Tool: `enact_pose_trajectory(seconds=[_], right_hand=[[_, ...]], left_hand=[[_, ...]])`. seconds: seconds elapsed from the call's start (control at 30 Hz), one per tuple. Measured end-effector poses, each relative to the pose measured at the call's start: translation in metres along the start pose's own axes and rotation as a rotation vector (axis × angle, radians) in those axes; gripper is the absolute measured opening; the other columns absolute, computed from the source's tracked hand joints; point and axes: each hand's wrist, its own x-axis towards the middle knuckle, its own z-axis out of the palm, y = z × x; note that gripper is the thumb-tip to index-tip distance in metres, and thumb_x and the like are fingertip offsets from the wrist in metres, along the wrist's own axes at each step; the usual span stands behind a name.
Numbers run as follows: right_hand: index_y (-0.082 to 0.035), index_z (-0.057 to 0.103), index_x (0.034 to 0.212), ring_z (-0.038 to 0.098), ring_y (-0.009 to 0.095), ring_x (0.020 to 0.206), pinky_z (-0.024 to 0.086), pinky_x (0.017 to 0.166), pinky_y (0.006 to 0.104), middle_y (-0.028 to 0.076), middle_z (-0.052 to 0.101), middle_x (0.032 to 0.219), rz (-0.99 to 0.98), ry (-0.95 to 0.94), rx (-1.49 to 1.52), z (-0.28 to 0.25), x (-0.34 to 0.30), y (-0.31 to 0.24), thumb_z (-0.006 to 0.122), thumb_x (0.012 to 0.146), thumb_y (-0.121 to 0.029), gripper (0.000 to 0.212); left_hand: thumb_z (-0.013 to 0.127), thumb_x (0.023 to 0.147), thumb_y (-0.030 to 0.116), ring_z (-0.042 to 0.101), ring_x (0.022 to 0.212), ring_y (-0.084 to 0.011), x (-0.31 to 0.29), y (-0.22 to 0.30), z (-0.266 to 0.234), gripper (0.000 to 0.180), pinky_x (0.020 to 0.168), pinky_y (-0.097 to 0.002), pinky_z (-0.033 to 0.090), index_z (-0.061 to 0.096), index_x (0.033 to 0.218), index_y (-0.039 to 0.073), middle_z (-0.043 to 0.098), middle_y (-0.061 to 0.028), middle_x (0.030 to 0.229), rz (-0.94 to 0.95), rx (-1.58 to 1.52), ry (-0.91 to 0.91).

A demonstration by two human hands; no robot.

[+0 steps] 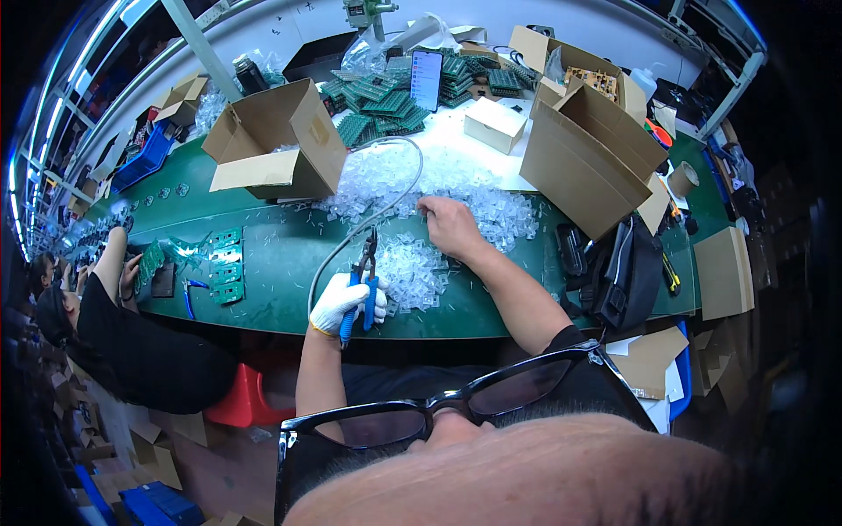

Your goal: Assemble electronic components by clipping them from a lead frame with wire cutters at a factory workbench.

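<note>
My left hand [344, 301], in a white glove, grips blue-handled cutting pliers [364, 279] with the jaws pointing up; a grey hose [368, 206] runs from the tool toward the back of the bench. My bare right hand [450, 226] reaches into a heap of small clear plastic parts [491, 210] on the green bench, fingertips pinched on the pile; whether it holds a piece I cannot tell. A second clump of clear parts [412, 273] lies just right of the pliers.
Open cardboard boxes stand at back left [281, 140] and right [592, 153]. Stacked green circuit boards [386, 101] and a lit phone [426, 79] sit behind. A black bag [627, 272] lies at right. A person in black [132, 337] works at left beside green boards [226, 263].
</note>
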Motion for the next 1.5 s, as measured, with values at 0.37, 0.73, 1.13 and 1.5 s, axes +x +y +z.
enact_pose_trajectory(seconds=[0.37,0.73,1.13,1.5], right_hand=[[-0.007,0.074,0.113,0.07,0.039,0.102,0.056,0.09,0.0488,0.018,0.072,0.105,-0.07,-0.203,0.108,0.012,-0.008,-0.012,0.065,0.09,-0.01,0.025],[-0.002,0.074,0.115,0.068,0.012,0.089,0.056,0.078,0.0285,0.003,0.071,0.098,0.426,-0.401,1.035,0.002,-0.001,-0.016,0.071,0.101,-0.007,0.016],[0.003,0.069,0.123,0.072,0.02,0.102,0.061,0.095,0.0347,0.009,0.072,0.112,0.523,-0.306,1.485,-0.006,-0.006,-0.033,0.078,0.095,0.0,0.03],[-0.001,0.057,0.145,0.069,0.015,0.107,0.059,0.095,0.0309,0.01,0.071,0.119,0.376,-0.21,1.291,-0.005,-0.009,-0.044,0.078,0.09,0.006,0.06]], left_hand=[[0.085,0.086,0.042,0.075,0.079,-0.0221,0.001,0.001,0.001,0.066,0.073,-0.0378,0.064,0.067,0.126,-0.009,0.076,-0.0142,0.095,-0.01,0.032,0.008],[0.085,0.088,0.043,0.074,0.079,-0.0224,0.001,0.004,0.004,0.067,0.074,-0.0384,0.064,0.066,0.125,-0.01,0.075,-0.0154,0.095,-0.034,0.053,-0.002],[0.083,0.092,0.033,0.073,0.077,-0.0205,0.002,0.007,0.015,0.055,0.072,-0.0366,0.063,0.067,0.124,-0.009,0.074,-0.0138,0.093,-0.103,0.042,0.022],[0.083,0.092,0.035,0.074,0.078,-0.0212,0.004,0.006,0.012,0.055,0.072,-0.0371,0.064,0.068,0.125,-0.007,0.075,-0.0131,0.094,-0.11,0.06,0.015]])
